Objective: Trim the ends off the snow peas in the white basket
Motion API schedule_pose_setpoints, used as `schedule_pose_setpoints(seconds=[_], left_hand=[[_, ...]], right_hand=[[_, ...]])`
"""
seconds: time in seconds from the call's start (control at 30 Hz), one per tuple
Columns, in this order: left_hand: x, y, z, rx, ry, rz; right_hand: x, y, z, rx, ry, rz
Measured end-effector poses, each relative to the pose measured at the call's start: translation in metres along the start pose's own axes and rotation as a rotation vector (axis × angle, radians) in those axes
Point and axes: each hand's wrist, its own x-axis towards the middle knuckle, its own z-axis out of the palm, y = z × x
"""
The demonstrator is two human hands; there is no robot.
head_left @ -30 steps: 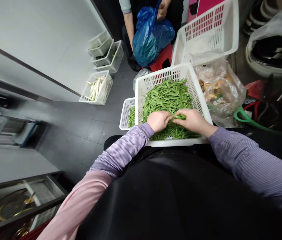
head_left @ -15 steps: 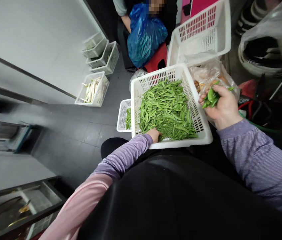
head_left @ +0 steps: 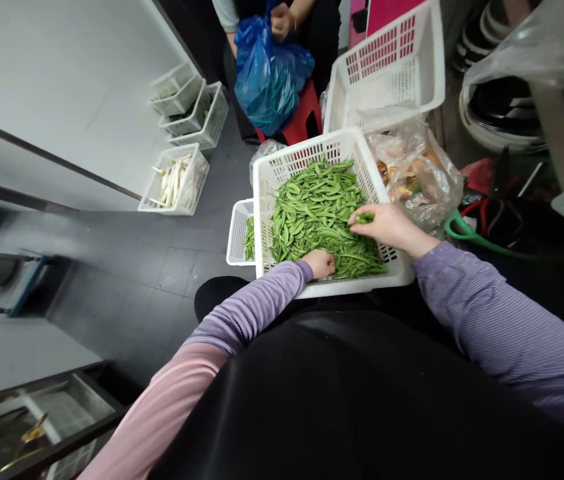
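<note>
Green pods (head_left: 315, 207) heap in a plain white basket (head_left: 357, 286); at its right, the right hand (head_left: 385, 223) clamps some in its grip; the left hand (head_left: 320, 264) curls near, its grip's hold unclear.

No words, numbers, labels or signs can be read on anything here.
</note>
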Motion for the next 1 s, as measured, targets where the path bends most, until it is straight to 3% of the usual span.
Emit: schedule_pose_setpoints(seconds=[0.07, 0.17, 0.3, 0.43, 0.6, 0.77, 0.87, 1.0], left_hand=[[-0.011, -0.004, -0.014, -0.236, 0.028, -0.009], [-0.027, -0.005, -0.034, -0.662, -0.006, -0.071], [-0.047, 0.000, -0.049, -1.094, -0.060, -0.065], [-0.058, 0.009, -0.050, -1.278, -0.054, -0.036], [-0.054, 0.007, -0.044, -1.341, 0.057, -0.021], [-0.044, -0.023, -0.031, -1.083, 0.160, -0.233], [-0.044, -0.033, -0.025, -0.922, 0.154, -0.273], [-0.049, -0.022, -0.035, -0.894, 0.165, -0.079]], right_hand=[[-0.001, 0.004, 0.009, -0.285, -0.168, -0.142], [-0.005, 0.006, 0.024, -0.458, -0.326, -0.318], [-0.011, 0.001, 0.033, -0.392, -0.271, -0.428], [-0.017, -0.007, 0.033, -0.216, -0.213, -0.411], [-0.020, -0.017, 0.028, 0.278, -0.088, -0.151], [-0.010, -0.017, 0.005, 0.996, 0.156, 0.090], [-0.006, -0.015, -0.004, 1.067, 0.172, 0.097], [-0.009, -0.017, 0.004, 0.886, 0.026, 0.095]])
